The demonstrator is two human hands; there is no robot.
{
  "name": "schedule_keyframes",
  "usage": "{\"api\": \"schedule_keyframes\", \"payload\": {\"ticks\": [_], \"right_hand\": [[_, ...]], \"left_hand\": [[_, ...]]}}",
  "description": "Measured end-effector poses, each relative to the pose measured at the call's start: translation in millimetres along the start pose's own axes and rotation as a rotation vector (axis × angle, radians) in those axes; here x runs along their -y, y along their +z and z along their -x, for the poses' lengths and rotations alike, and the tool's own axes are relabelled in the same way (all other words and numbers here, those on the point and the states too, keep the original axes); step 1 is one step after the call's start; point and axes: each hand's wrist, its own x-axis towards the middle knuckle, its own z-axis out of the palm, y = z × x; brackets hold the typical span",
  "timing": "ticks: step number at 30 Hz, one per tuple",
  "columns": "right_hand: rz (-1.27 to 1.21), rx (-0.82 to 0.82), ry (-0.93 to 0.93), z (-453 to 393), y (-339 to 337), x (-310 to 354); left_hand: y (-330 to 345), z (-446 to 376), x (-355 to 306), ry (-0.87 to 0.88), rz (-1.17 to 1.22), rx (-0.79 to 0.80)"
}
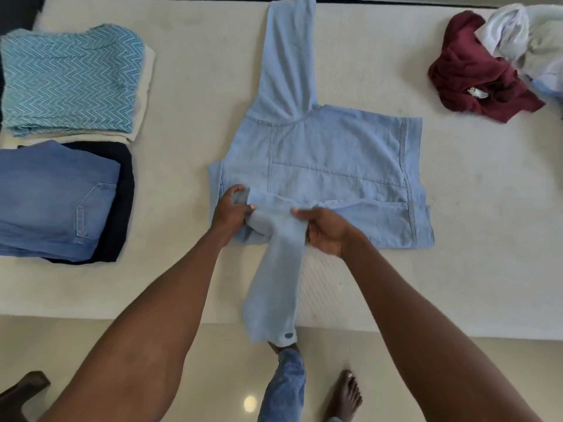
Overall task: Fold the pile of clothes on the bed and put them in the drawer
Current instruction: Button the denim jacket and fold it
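Bed holds denim shirt; left hand and right hand pinch its sleeve, fingertips hidden.

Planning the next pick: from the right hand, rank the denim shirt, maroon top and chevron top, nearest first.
From the right hand:
1. Denim shirt: in its grip, centre of the bed.
2. Maroon top: far right, in the unfolded pile.
3. Chevron top: far left, folded.

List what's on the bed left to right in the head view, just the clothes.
Folded stacks (zigzag-patterned top on the far stack, folded jeans on the near one) → light blue denim shirt spread flat, both hands gripping its near sleeve → maroon garment → white and grey unfolded pile.
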Motion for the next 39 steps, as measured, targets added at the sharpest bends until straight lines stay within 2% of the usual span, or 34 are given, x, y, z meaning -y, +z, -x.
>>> {"api": "schedule_keyframes", "payload": {"ticks": [3,4,5,8,10,12,14,15,16,18,21,26,29,30,32,34,35,36,37,39], "right_hand": [[-0.538,-0.084,-0.263,-33,-1,56],[-0.612,-0.106,-0.323,-40,-2,69],[-0.547,-0.18,-0.335,-46,-3,75],[0.119,-0.416,-0.156,-52,-6,54],[0.383,-0.488,-0.096,-45,0,29],[0.507,-0.518,-0.169,-43,1,11],[0.877,-0.635,-0.31,-46,-5,-2],[1.072,-0.708,-0.389,-47,-11,-5],[1.213,-0.75,-0.451,-49,-18,-8],[1.32,-0.771,-0.436,-50,-34,-14],[1.312,-0.813,-0.33,-41,-58,-27],[1.223,-0.977,-0.24,-13,-87,-46],[1.313,-0.989,-0.225,-5,-100,-43],[1.369,-0.996,-0.23,-4,-101,-41],[1.494,-0.917,-0.323,0,-99,-43],[1.689,-0.652,-0.402,5,-105,-49],[1.796,-0.514,-0.412,8,-114,-54],[1.889,-0.417,-0.411,12,-126,-58],[1.953,-0.385,-0.408,18,-143,-62],[1.969,-0.483,-0.381,28,-173,-65]], "left_hand": [[-2,-16,-25,-0.133,0.378,0.089],[-2,-23,-29,-0.144,0.42,0.09],[-2,-27,-31,-0.155,0.448,0.089],[2,-24,-23,-0.159,0.415,0.075],[5,-19,-9,-0.023,0.299,0.054],[9,-19,3,0.227,-0.004,-0.038],[14,-18,9,0.461,-0.375,-0.228],[15,-17,10,0.497,-0.487,-0.312],[13,-15,10,0.458,-0.547,-0.36],[5,-14,19,0.302,-0.608,-0.349],[-17,-12,36,0.207,-0.537,-0.224],[-21,-3,30,0.324,-0.498,-0.34],[5,10,19,0.201,-0.62,-0.467],[16,17,14,0.207,-0.687,-0.509],[39,31,13,0.401,-0.825,-0.45],[61,42,26,0.706,-0.946,-0.268],[66,42,35,0.787,-0.996,-0.207],[67,42,46,0.783,-1.032,-0.186],[70,44,58,0.716,-1.058,-0.203],[66,50,77,0.565,-1.154,-0.244]]}}
